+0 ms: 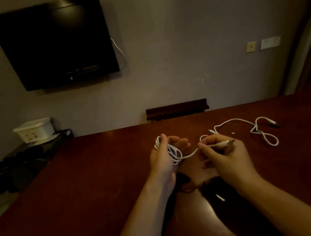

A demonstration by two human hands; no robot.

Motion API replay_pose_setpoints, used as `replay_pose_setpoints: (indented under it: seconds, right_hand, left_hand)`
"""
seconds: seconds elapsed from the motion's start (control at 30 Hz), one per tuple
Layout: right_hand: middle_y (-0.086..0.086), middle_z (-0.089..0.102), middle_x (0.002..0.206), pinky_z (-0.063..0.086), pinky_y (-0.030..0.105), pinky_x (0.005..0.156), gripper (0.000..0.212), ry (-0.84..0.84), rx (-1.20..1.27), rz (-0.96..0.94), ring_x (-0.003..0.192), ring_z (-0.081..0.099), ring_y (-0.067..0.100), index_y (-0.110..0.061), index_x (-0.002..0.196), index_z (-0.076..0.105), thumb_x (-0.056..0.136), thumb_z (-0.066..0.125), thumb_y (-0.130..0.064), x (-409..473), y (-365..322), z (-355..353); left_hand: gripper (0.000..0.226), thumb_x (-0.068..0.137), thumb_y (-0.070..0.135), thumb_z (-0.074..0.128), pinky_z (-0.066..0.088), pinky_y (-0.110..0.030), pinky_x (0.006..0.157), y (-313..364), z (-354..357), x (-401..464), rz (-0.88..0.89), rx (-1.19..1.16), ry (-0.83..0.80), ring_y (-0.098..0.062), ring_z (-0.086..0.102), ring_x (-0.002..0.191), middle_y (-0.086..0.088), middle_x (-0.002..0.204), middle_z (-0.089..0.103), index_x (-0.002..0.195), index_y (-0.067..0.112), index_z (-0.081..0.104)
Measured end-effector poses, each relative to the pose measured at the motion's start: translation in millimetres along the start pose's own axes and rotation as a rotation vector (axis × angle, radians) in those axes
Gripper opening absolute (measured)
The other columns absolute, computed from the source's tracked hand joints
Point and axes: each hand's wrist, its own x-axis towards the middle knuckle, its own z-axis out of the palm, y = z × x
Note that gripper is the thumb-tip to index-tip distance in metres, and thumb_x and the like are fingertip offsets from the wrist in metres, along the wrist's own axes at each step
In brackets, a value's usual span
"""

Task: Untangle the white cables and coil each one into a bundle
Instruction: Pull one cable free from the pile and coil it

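Observation:
My left hand holds a coil of white cable, several loops wound round the thumb and across the palm. A free strand runs from that coil to my right hand, which pinches the cable near its plug end. A second white cable lies loose on the dark red table to the right of my hands, twisted into a figure-eight loop, with plugs at both ends.
A black TV hangs on the wall at the left. A white box sits on a dark stand at the far left. Beyond the table's far edge stands a dark wooden chair back. Wall sockets sit at the right.

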Motion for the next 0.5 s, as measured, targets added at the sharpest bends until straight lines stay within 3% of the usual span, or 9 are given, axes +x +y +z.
replay_pose_setpoints:
  seconds: [0.1,0.27,0.43,0.5]
  right_hand:
    - [0.003,0.080,0.092,0.063,0.031,0.073,0.014,0.036,0.114,0.040,0.084,0.078,0.016,-0.020,0.098,0.076,0.101,0.063,-0.019,3,2,-1]
    - [0.000,0.075,0.107,0.064,0.029,0.079,0.021,0.025,0.056,-0.003,0.095,0.076,0.008,-0.021,0.121,0.068,0.104,0.057,-0.017,3,3,1]
    - [-0.008,0.073,0.100,0.063,0.028,0.073,0.011,0.015,-0.113,-0.145,0.091,0.073,0.007,-0.029,0.109,0.068,0.103,0.061,-0.025,1,6,0]
    - [-0.017,0.071,0.094,0.058,0.022,0.069,0.008,-0.018,-0.206,-0.197,0.086,0.070,0.004,-0.034,0.102,0.068,0.101,0.061,-0.033,-2,4,0]
  left_hand:
    - [0.037,0.113,0.039,0.042,0.062,-0.040,0.089,-9,4,-5,0.106,0.322,-0.049,-0.020,0.077,0.097,-0.003,0.102,0.080,0.111,0.016,0.071]
    - [0.024,0.111,0.028,0.050,0.057,-0.025,0.068,-20,6,-3,0.226,0.512,-0.057,-0.016,0.071,0.080,-0.003,0.091,0.074,0.099,0.021,0.070]
    - [0.031,0.107,0.040,0.056,0.055,-0.039,0.065,-20,8,-1,0.250,0.610,0.046,-0.025,0.068,0.078,-0.010,0.087,0.071,0.089,0.018,0.069]
    - [0.036,0.105,0.047,0.057,0.051,-0.033,0.059,-17,7,-2,0.212,0.641,0.116,-0.023,0.068,0.075,-0.006,0.083,0.070,0.086,0.019,0.069]
